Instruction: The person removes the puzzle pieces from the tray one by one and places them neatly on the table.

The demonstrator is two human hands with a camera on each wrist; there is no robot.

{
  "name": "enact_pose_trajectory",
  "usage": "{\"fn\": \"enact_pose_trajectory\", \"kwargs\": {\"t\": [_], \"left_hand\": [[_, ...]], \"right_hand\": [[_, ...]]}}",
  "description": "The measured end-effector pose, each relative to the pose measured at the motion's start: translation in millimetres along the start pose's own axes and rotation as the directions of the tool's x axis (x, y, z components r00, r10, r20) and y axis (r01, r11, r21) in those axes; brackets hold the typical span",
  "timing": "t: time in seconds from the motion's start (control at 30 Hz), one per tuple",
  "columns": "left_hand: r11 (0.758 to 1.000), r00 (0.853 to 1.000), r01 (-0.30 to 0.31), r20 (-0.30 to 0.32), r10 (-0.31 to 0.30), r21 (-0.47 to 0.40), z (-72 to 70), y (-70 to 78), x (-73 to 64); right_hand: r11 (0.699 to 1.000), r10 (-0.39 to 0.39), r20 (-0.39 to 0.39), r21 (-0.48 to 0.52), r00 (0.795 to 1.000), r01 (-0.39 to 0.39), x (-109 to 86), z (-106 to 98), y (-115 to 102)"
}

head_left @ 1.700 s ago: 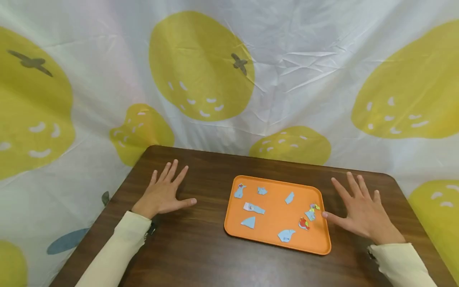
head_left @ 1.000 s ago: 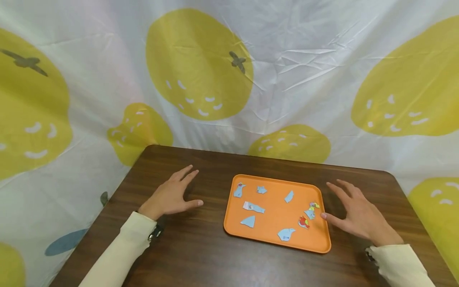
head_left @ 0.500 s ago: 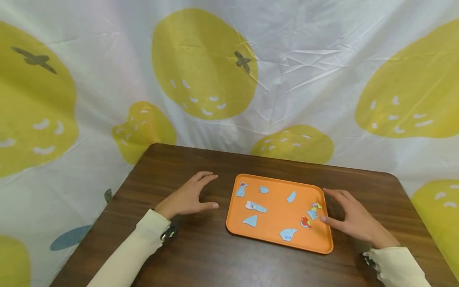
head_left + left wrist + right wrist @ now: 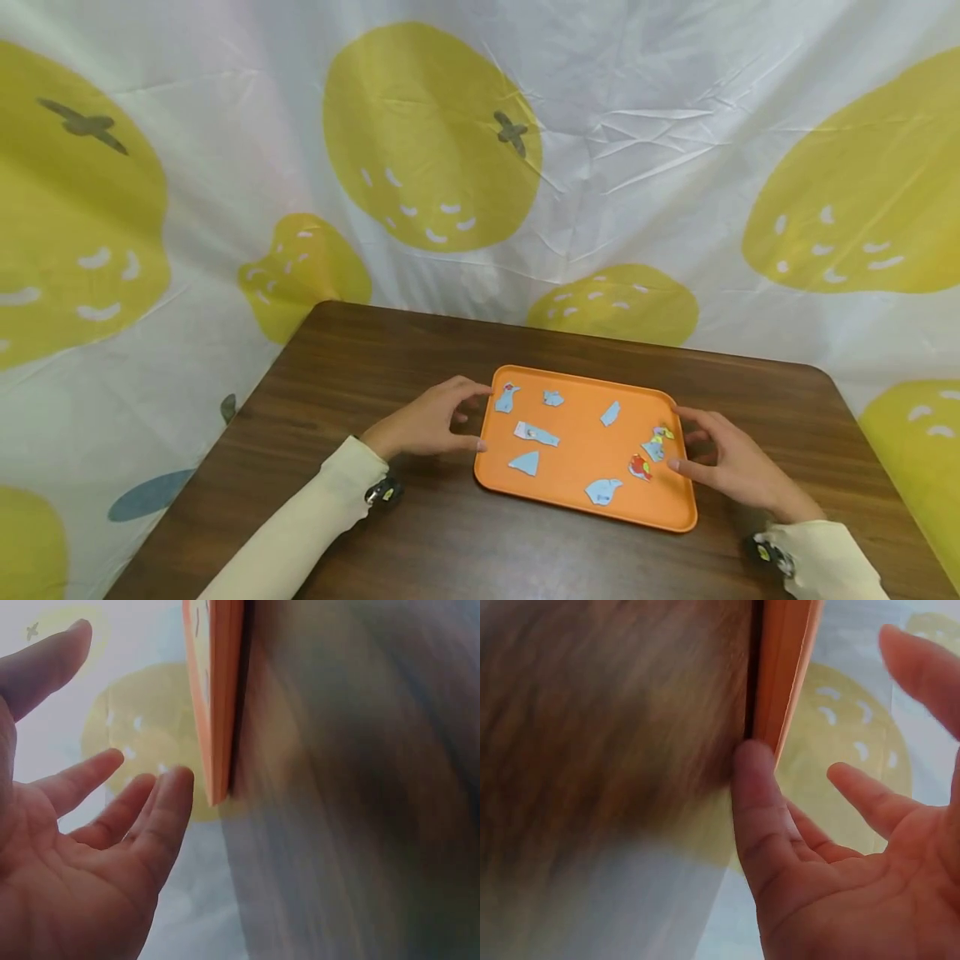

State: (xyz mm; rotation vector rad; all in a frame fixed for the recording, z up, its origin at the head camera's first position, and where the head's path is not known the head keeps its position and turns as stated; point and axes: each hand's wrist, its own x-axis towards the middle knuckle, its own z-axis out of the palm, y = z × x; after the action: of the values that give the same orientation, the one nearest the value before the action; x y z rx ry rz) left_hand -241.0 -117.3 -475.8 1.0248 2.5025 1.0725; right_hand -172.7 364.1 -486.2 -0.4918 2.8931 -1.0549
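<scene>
An orange tray (image 4: 573, 446) lies flat on the table, bearing several flat, irregular light-blue pieces (image 4: 540, 435). One piece with a red print (image 4: 640, 467) sits near its right side. At the left rim is my left hand (image 4: 429, 419), thumb and fingers spread apart; the left wrist view shows the palm (image 4: 82, 885) beside the tray's edge (image 4: 219, 697) with a gap. My right hand (image 4: 742, 467) reaches the right rim, its thumb over the edge. In the right wrist view a fingertip (image 4: 755, 769) meets the tray's side wall (image 4: 784, 667).
The dark brown wooden table (image 4: 450, 542) extends around the tray. Behind it hangs a white cloth (image 4: 637, 192) printed with big yellow fruit. A dark wristband (image 4: 384, 492) shows at the left sleeve, another (image 4: 771, 554) at the right.
My left hand has moved right to the tray's left rim. My right hand has drawn in at the right rim, its spread fingers coming to a loose bend. The tray stays put.
</scene>
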Motion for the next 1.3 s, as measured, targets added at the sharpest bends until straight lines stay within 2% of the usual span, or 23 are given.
{"fn": "enact_pose_trajectory", "kwargs": {"t": [0.37, 0.67, 0.8, 0.93, 1.13, 1.3], "left_hand": [[0.992, 0.994, 0.004, 0.11, 0.011, -0.13, 18.9, 2.8, 16.0], [0.988, 0.987, 0.009, 0.161, 0.016, -0.154, 34.6, 6.2, 30.0], [0.982, 0.981, -0.007, 0.189, 0.043, -0.189, 42.2, 8.6, 37.4], [0.985, 0.976, -0.002, 0.213, 0.039, -0.171, 48.6, 10.9, 43.1], [0.993, 0.974, 0.035, 0.227, -0.01, -0.109, 54.0, 15.7, 46.6], [0.991, 0.972, 0.076, 0.23, -0.049, -0.112, 58.9, 18.6, 48.0]], "right_hand": [[0.999, 0.026, 0.039, 0.03, 0.999, -0.027, 4.1, 0.7, 11.5], [0.998, 0.039, 0.065, 0.051, 0.997, -0.043, 7.7, 1.3, 16.8], [0.996, 0.063, 0.07, 0.057, 0.996, -0.067, 8.6, 3.3, 17.8], [0.994, 0.078, 0.084, 0.07, 0.993, -0.084, 11.6, 4.8, 17.8], [0.991, 0.103, 0.096, 0.08, 0.99, -0.111, 15.2, 6.2, 17.2], [0.99, 0.115, 0.101, 0.07, 0.988, -0.123, 17.3, 4.9, 18.1]]}}
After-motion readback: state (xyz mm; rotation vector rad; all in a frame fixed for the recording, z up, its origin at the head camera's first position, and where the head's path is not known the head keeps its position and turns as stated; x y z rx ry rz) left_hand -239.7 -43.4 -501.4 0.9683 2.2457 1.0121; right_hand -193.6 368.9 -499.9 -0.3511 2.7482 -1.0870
